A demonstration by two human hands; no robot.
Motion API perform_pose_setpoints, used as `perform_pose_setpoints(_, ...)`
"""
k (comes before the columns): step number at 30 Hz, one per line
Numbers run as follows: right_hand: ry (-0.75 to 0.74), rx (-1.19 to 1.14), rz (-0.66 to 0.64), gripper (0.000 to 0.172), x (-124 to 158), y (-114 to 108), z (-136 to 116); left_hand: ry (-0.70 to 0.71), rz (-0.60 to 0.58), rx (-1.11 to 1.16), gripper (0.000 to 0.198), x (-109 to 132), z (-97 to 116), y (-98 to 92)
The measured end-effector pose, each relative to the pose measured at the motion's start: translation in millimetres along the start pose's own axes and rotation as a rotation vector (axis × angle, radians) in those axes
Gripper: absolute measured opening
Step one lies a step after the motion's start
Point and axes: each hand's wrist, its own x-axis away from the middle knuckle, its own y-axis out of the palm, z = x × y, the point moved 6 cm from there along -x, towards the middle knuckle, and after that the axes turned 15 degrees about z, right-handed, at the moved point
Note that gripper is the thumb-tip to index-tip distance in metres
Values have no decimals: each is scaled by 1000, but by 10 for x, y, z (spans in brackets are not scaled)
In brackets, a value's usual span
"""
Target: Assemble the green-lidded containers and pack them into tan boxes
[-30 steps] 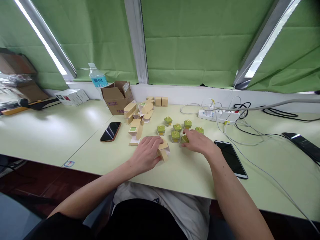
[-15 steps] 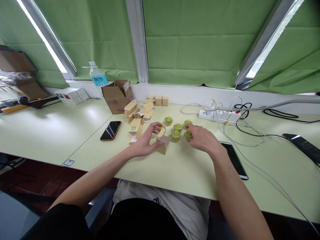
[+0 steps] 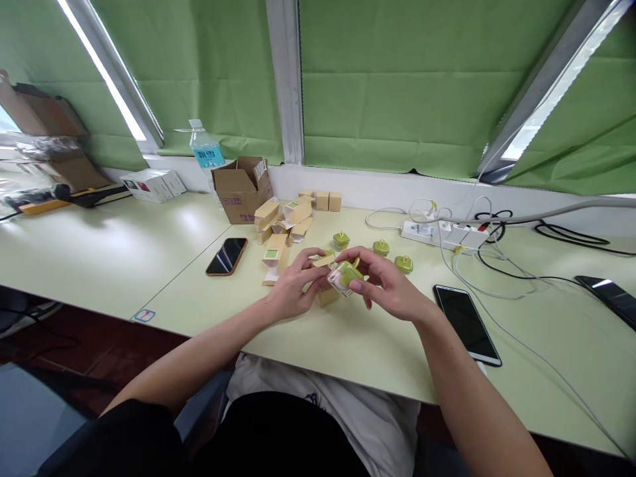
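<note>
My left hand [image 3: 294, 286] is closed on a small tan cardboard box [image 3: 326, 296], its flap raised and its lower part showing under the jar. Between the fingers of my right hand [image 3: 385, 281] is a small clear jar with a green lid [image 3: 346, 275], tilted over the box's top; whether it has entered the opening I cannot tell. Behind my hands stand more green-lidded jars, one [image 3: 340, 240] beyond the fingers and two to the right, the nearer [image 3: 404, 264] beside my right hand. Another green lid [image 3: 325, 253] shows partly behind my left fingers.
Several tan boxes [image 3: 275, 250] lie piled left of my hands, before a larger brown carton [image 3: 242, 192] and a water bottle [image 3: 206, 151]. One phone [image 3: 226, 256] rests at left, another [image 3: 467, 323] at right. A power strip [image 3: 444, 234] with cables sits at the back.
My right hand has lifted a green-lidded jar and brought it left to the box in my left hand. One jar on the table now stands farther right. The view has shifted slightly.
</note>
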Motion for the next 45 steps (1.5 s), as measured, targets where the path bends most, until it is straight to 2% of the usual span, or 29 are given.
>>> perform_pose_setpoints(3, -4, 18, -7, 44, -14, 128, 38, -62, -2, 66, 28, 9, -3, 43)
perform_pose_setpoints(6, -21, 106, 21, 39, -25, 182, 76, -164, 60, 98, 23, -13, -32, 31)
perform_pose_setpoints(12, -40, 203, 150, 38, -43, 154, 94, -365, 90, 138, 25, -20, -86, 33)
perform_pose_setpoints(17, -90, 412, 220, 38, -58, 127, 75, -478, 148, 147, 27, 25, -173, 21)
perform_pose_setpoints(20, -114, 525, 229, 37, -61, 136, 82, -494, 139, 160, 29, 45, -185, 25)
perform_pose_setpoints(26, -166, 800, 175, 33, -56, 246, 111, -497, 116, 229, 14, 83, -147, 47)
perform_pose_setpoints(32, -155, 911, 74, 27, -28, 344, 89, -538, 112, 264, 29, 151, -212, 81)
perform_pose_setpoints(39, -156, 952, 13, 14, -3, 490, 128, -545, 133, 231, 31, 186, -260, 98)
perform_pose_setpoints(43, -150, 951, -32, 27, -21, 536, 166, -535, 121, 238, 32, 176, -250, 99)
perform_pose_setpoints(45, -135, 899, 19, 33, -51, 464, 164, -522, 116, 245, 32, 163, -245, 94)
